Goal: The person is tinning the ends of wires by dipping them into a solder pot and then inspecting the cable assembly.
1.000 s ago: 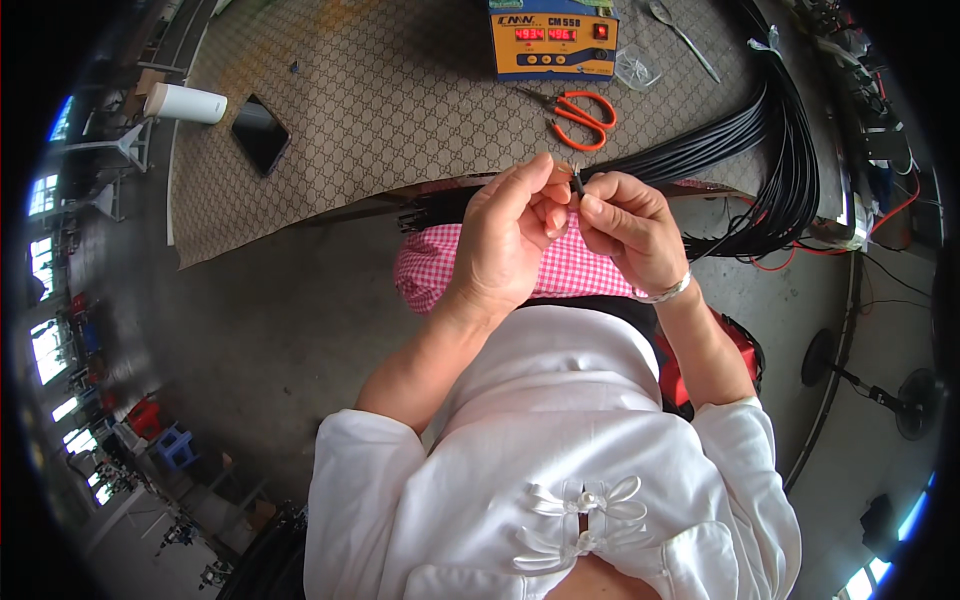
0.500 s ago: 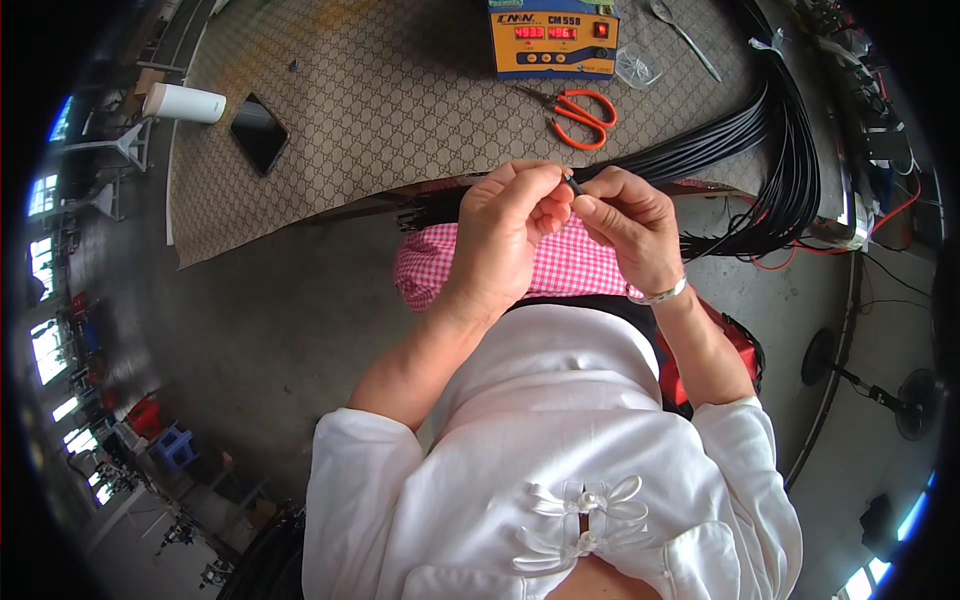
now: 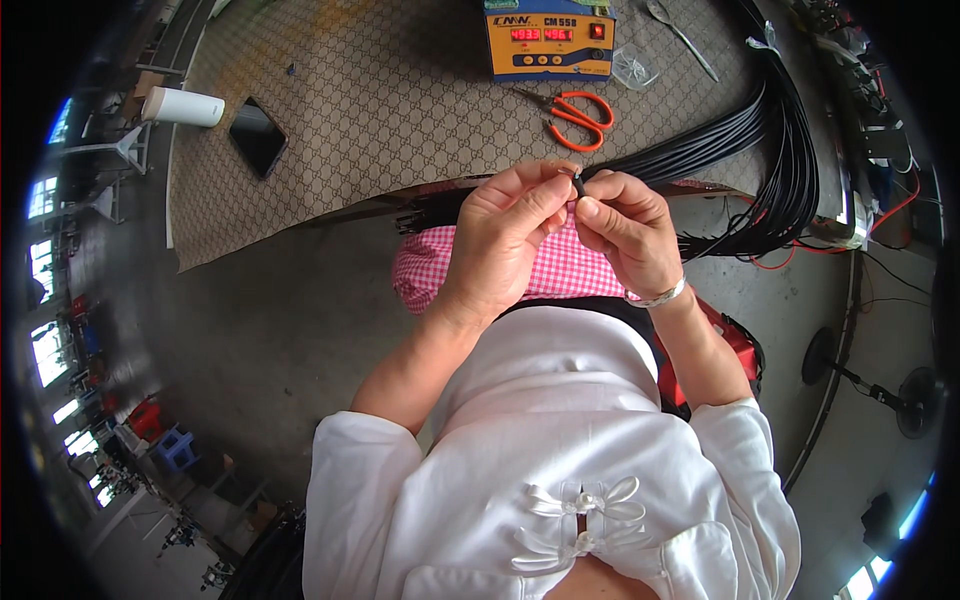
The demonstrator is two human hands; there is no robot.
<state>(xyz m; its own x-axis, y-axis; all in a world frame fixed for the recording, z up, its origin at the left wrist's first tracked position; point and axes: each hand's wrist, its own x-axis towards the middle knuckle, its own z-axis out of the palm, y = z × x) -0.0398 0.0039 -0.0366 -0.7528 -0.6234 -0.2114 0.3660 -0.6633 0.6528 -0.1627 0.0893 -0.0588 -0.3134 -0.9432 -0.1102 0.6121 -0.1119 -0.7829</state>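
Note:
Just off the table's near edge, my two hands meet at the end of a thin black cable (image 3: 579, 185). My left hand (image 3: 500, 228) is closed, thumb and forefinger pinching at the tip, where small thin wire ends seem to stick out. The cable's black jacket is gripped between thumb and fingers of my right hand (image 3: 632, 225). Most of that cable's length is hidden behind the right hand. A large bundle of black cables (image 3: 720, 135) lies over the table to the right and hangs past its edge.
Beyond my hands lie orange-handled scissors (image 3: 580, 121), an orange and blue power box (image 3: 550, 45), a small clear dish (image 3: 634, 67) and a spoon (image 3: 684, 40). A phone (image 3: 258, 138) and white cup (image 3: 184, 106) are at the left. Pink checked cloth (image 3: 560, 265) lies below my hands.
The cable end has turned more upright between my fingers, and its tip shows more. My left thumb and forefinger have shifted slightly at the tip; both hands stay in nearly the same place.

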